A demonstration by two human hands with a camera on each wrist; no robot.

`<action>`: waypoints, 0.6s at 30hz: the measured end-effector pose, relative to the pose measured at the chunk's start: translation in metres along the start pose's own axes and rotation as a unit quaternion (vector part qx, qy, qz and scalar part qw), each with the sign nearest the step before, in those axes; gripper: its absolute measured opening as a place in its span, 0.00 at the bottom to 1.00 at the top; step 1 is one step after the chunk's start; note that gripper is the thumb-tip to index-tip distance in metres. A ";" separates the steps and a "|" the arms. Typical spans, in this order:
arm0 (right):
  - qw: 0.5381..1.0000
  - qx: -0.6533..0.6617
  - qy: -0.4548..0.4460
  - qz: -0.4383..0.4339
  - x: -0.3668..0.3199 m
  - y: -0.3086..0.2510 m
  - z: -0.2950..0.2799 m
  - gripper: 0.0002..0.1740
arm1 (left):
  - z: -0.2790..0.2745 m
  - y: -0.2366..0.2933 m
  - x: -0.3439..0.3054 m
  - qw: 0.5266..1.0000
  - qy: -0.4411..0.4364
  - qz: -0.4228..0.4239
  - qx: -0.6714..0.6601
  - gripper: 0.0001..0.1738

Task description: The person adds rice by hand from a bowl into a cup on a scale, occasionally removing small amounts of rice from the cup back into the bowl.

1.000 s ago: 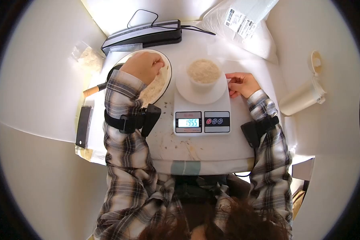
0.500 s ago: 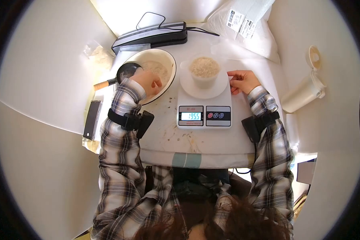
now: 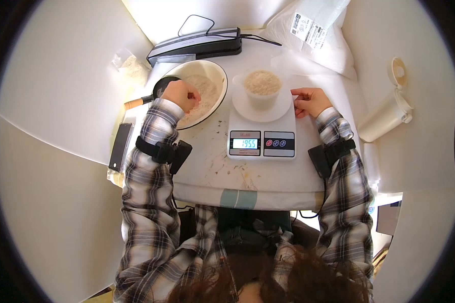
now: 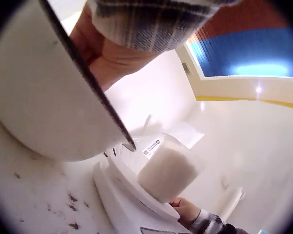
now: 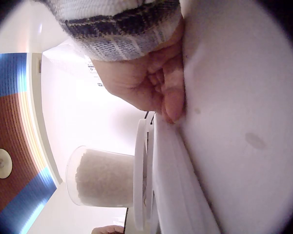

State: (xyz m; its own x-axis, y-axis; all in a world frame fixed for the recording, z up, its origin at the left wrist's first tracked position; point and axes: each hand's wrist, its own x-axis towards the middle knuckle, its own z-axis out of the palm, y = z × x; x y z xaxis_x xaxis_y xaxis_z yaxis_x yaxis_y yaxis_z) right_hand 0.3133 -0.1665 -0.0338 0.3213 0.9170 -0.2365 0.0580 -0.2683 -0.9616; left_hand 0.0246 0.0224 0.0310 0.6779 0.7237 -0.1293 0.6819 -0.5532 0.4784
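Observation:
My left hand (image 3: pixel 181 96) is over a white dark-rimmed bowl (image 3: pixel 218 76) of pale rice grains (image 3: pixel 207 96), fingers curled with tips low over the grains. Whether it pinches any I cannot tell; in the left wrist view the bowl's wall hides the fingertips. Beneath the hand, a black ladle-like pan (image 3: pixel 162 86) with a wooden handle lies across the bowl's left rim. A clear tub (image 5: pixel 105 178) of rice stands on the round plate of a white kitchen scale (image 3: pixel 237 121), whose lit display shows digits 1955. My right hand (image 3: pixel 311 102) rests loosely curled at the scale's right edge.
A black and silver sealer-like machine (image 3: pixel 197 44) with a cord lies at the back. Behind the scale is a large labelled plastic bag (image 3: pixel 313 45). A cream flask (image 3: pixel 387 118) with its lid open stands right; a dark flat box (image 3: pixel 121 147) lies left. Specks dot the table.
My left hand has drawn toward me and to the left within the bowl, uncovering more rice and the black pan. The right hand stays beside the scale; the head view has shifted slightly.

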 end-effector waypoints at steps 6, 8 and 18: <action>1.000 0.012 -0.001 -0.004 0.001 0.003 -0.001 0.20 | -0.016 0.001 0.001 0.997 -0.005 -0.030 -0.073 0.06; 1.000 0.012 0.001 -0.003 0.001 0.002 0.000 0.20 | -0.020 -0.003 0.003 0.994 -0.012 -0.029 -0.105 0.06; 1.000 -0.006 -0.010 -0.014 0.002 0.003 -0.003 0.21 | -0.052 0.055 0.022 0.997 -0.027 0.055 -0.056 0.06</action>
State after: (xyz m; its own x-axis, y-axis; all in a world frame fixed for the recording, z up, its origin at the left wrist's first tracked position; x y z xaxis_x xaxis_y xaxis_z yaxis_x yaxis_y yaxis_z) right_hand 0.3167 -0.1667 -0.0364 0.3012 0.9298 -0.2115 0.0789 -0.2454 -0.9662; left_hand 0.0622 0.0293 0.0994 0.7626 0.6364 -0.1158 0.5699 -0.5763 0.5858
